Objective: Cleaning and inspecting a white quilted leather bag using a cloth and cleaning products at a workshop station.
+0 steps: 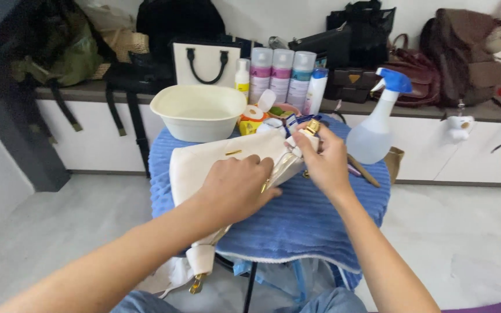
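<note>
1. The cream handbag (204,165) is lain flat on the blue ribbed towel (302,220), directly beneath both hands; its strap end with a gold clasp (197,283) hangs off the near edge, below the left forearm.
2. The left hand (236,188) is spread palm-down on the bag's body, fingers loosely curved, nothing being held; this pressure is best kept steady so the bag is not dragged across the towel.
3. The right hand (320,156) is closed narrowly around the bag's upper edge by a gold fitting (312,126); whether a cloth or small tool is also pinched there cannot be told.
4. Work at the fitting is judged best done with short, light movements.
5. The spray bottle (375,130) just beyond the right hand, and the cream basin (198,110) beyond the left, should be kept from being knocked.
</note>
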